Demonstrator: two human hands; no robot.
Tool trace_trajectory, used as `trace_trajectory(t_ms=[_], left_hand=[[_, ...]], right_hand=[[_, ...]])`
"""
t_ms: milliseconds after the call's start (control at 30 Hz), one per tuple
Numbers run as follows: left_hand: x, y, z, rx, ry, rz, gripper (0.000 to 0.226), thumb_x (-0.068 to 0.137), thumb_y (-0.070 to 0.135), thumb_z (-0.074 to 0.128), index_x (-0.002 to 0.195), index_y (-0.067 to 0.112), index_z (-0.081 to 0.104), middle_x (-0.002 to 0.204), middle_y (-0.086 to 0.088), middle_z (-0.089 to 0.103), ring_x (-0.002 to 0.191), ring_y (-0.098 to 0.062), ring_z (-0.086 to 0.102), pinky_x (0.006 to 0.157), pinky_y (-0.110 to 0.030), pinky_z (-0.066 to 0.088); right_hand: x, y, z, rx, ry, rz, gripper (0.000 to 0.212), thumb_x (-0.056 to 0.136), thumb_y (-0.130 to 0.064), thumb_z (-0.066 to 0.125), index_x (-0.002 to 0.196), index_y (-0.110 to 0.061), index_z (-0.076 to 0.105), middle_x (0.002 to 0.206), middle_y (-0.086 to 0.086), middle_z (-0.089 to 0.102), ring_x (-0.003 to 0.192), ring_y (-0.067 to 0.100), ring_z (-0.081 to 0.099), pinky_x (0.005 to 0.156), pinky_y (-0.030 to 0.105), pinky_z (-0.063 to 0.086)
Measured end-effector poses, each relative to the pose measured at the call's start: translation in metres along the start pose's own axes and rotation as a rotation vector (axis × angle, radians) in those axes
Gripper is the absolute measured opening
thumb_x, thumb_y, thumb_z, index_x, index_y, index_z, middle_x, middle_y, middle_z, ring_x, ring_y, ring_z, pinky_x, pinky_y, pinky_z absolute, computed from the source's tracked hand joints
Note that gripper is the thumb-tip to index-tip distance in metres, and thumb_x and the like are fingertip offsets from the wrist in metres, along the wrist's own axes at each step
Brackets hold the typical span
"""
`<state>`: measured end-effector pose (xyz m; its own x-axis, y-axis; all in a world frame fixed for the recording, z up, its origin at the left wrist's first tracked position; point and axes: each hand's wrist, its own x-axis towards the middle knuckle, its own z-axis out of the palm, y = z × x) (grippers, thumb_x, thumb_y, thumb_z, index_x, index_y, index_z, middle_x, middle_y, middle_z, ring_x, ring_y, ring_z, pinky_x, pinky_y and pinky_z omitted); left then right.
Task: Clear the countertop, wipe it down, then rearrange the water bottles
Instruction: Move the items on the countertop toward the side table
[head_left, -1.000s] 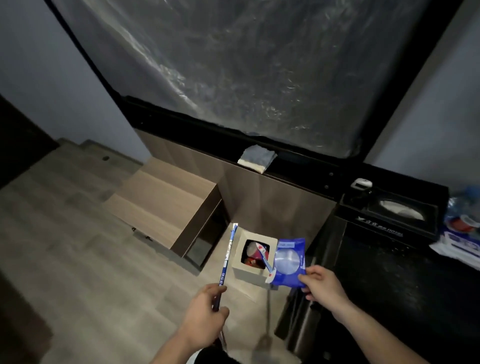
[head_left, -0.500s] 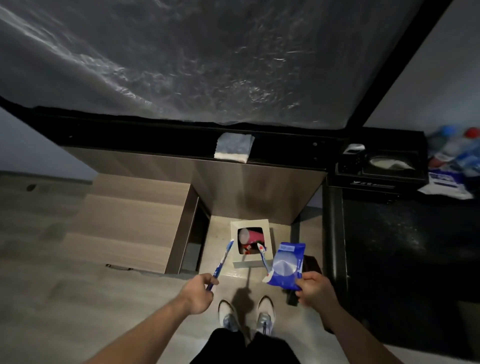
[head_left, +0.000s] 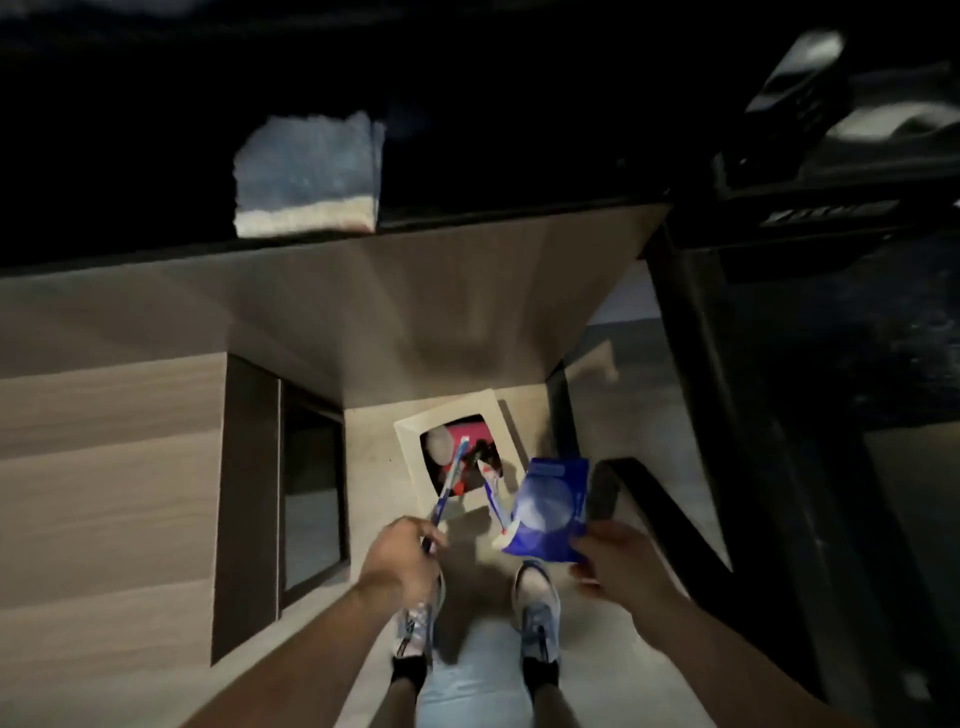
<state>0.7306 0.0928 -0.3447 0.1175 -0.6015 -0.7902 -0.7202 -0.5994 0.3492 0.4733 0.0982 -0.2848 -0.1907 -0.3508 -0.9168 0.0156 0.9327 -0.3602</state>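
Note:
My left hand (head_left: 402, 553) grips a blue toothbrush (head_left: 449, 480) whose head points over the opening of a square white bin (head_left: 410, 457) on the floor. The bin holds red and white rubbish. My right hand (head_left: 618, 564) pinches a blue packet (head_left: 550, 512) together with a second toothbrush (head_left: 493, 499), just right of the bin's opening. A folded blue-grey cloth (head_left: 309, 174) lies on the dark ledge above. The dark countertop (head_left: 841, 364) runs along the right. No water bottles are in view.
A wooden cabinet (head_left: 109, 493) with a dark recess stands at the left. A wooden panel (head_left: 363, 301) rises behind the bin. A black tray (head_left: 831, 156) with a remote sits at the top right. My shoes (head_left: 537, 618) stand just below the bin.
My head has tilted down and come closer to the bin. Both hands have moved toward it; the left toothbrush now reaches over the opening. The bottles have left the view.

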Motion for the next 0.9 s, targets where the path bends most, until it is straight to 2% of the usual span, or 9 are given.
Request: trace_trajectory(t_ms=[100, 233, 267, 367, 500, 600, 700, 800, 900], left_hand=[[0.059, 0.002, 0.001, 0.026, 0.004, 0.048, 0.024, 0.087, 0.009, 0.059, 0.088, 0.026, 0.076, 0.094, 0.016, 0.066, 0.089, -0.007, 0.06, 0.077, -0.012, 0.042], [0.113, 0.002, 0.008, -0.094, -0.099, 0.088, 0.021, 0.078, 0.016, 0.069, 0.094, 0.03, 0.07, 0.107, -0.003, 0.074, 0.091, -0.019, 0.067, 0.088, -0.029, 0.055], [0.12, 0.0, 0.008, -0.149, -0.085, 0.071, 0.03, 0.071, 0.023, 0.069, 0.1, 0.03, 0.069, 0.107, -0.006, 0.074, 0.088, -0.022, 0.067, 0.089, -0.033, 0.057], [0.121, -0.015, 0.003, -0.202, -0.07, 0.041, 0.049, 0.065, 0.029, 0.07, 0.114, 0.034, 0.065, 0.1, -0.004, 0.071, 0.081, -0.023, 0.067, 0.079, -0.032, 0.058], [0.106, -0.044, -0.016, -0.102, -0.027, 0.068, 0.031, 0.081, 0.017, 0.07, 0.094, 0.044, 0.061, 0.114, 0.005, 0.061, 0.102, -0.018, 0.065, 0.09, -0.035, 0.058], [0.108, -0.072, -0.037, -0.007, -0.016, 0.049, 0.043, 0.084, 0.018, 0.071, 0.121, 0.038, 0.062, 0.132, 0.005, 0.058, 0.114, -0.017, 0.061, 0.091, -0.026, 0.057], [0.105, -0.084, -0.056, 0.036, -0.026, 0.035, 0.055, 0.086, 0.013, 0.069, 0.137, 0.029, 0.057, 0.126, -0.002, 0.061, 0.1, -0.013, 0.066, 0.085, -0.022, 0.054], [0.102, -0.08, -0.073, 0.079, -0.053, 0.059, 0.06, 0.087, 0.012, 0.067, 0.142, 0.032, 0.051, 0.139, 0.002, 0.055, 0.116, -0.019, 0.062, 0.101, -0.029, 0.052], [0.092, -0.067, -0.08, 0.107, -0.052, 0.088, 0.063, 0.086, 0.016, 0.068, 0.144, 0.032, 0.049, 0.146, 0.004, 0.05, 0.129, -0.022, 0.056, 0.112, -0.033, 0.045]], right_hand=[[0.027, 0.009, 0.014, -0.009, 0.034, -0.003, 0.013, 0.096, -0.003, 0.062, 0.087, -0.007, 0.069, 0.062, 0.009, 0.067, 0.061, 0.022, 0.06, 0.065, 0.034, 0.05], [0.057, 0.02, 0.033, -0.023, 0.074, 0.023, 0.013, 0.097, -0.003, 0.063, 0.09, -0.01, 0.071, 0.072, 0.013, 0.07, 0.071, 0.025, 0.064, 0.066, 0.035, 0.055], [0.064, 0.022, 0.037, -0.03, 0.071, 0.026, 0.012, 0.097, -0.003, 0.063, 0.092, -0.011, 0.071, 0.075, 0.013, 0.07, 0.072, 0.025, 0.065, 0.067, 0.035, 0.056], [0.08, 0.021, 0.05, -0.061, 0.067, 0.044, 0.009, 0.097, -0.006, 0.064, 0.096, -0.012, 0.071, 0.074, 0.01, 0.07, 0.075, 0.026, 0.068, 0.071, 0.039, 0.058], [0.104, 0.012, 0.07, -0.082, 0.07, 0.049, 0.015, 0.098, -0.006, 0.061, 0.087, -0.012, 0.068, 0.073, 0.01, 0.065, 0.069, 0.024, 0.064, 0.066, 0.034, 0.055], [0.127, 0.003, 0.09, -0.05, 0.095, 0.053, 0.012, 0.1, -0.008, 0.06, 0.089, -0.009, 0.066, 0.077, 0.013, 0.062, 0.065, 0.021, 0.059, 0.057, 0.029, 0.051], [0.143, -0.001, 0.114, -0.016, 0.055, 0.068, 0.01, 0.1, -0.016, 0.062, 0.106, -0.009, 0.067, 0.086, 0.009, 0.066, 0.074, 0.022, 0.064, 0.07, 0.039, 0.06], [0.146, -0.002, 0.135, 0.021, 0.031, 0.103, 0.017, 0.098, -0.028, 0.069, 0.106, -0.02, 0.056, 0.09, 0.007, 0.063, 0.084, 0.025, 0.064, 0.073, 0.045, 0.061], [0.13, -0.004, 0.145, 0.033, 0.047, 0.062, 0.043, 0.091, -0.034, 0.077, 0.123, -0.029, 0.051, 0.107, 0.011, 0.065, 0.091, 0.027, 0.065, 0.062, 0.041, 0.061]])
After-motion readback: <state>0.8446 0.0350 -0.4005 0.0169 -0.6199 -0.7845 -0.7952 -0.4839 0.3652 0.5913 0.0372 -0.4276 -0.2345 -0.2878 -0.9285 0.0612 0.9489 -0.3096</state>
